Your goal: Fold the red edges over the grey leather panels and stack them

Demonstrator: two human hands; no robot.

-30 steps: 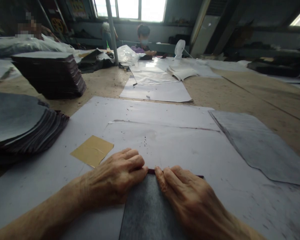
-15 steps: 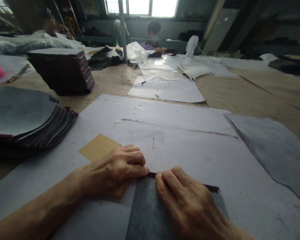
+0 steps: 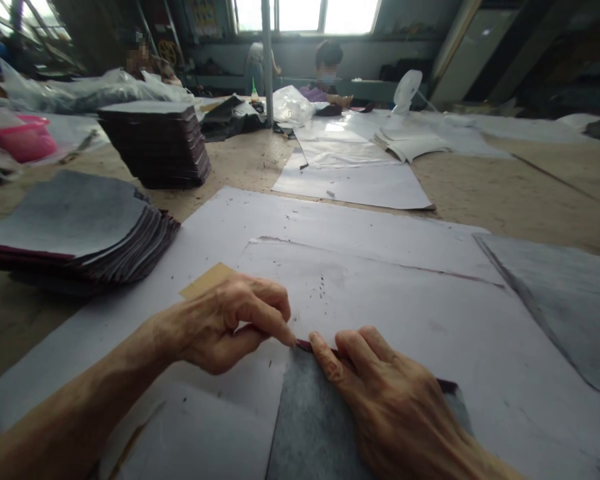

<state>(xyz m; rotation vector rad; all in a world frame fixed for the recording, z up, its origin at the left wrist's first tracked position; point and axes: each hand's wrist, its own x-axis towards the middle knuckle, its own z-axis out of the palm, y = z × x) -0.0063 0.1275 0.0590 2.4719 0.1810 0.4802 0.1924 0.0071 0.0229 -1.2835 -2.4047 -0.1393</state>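
A dark grey sheet with a maroon edge (image 3: 310, 420) lies on white paper (image 3: 380, 300) at the near edge of the table. My left hand (image 3: 227, 327) is raised on its fingertips and pinches the sheet's far left corner, fingers curled. My right hand (image 3: 385, 400) rests flat on top of the sheet, fingers stretched forward and pressing along its far edge. A tan square of paper (image 3: 205, 281) peeks out from behind my left hand.
A fanned stack of grey sheets (image 3: 75, 230) lies at the left and a taller dark stack (image 3: 155, 143) behind it. A single grey sheet (image 3: 565, 300) lies at the right. A pink basin (image 3: 23, 137) sits far left. Other people sit at the far end.
My left hand has lifted from lying flat to a pinch at the sheet's corner. The view has shifted, showing more of the left side.
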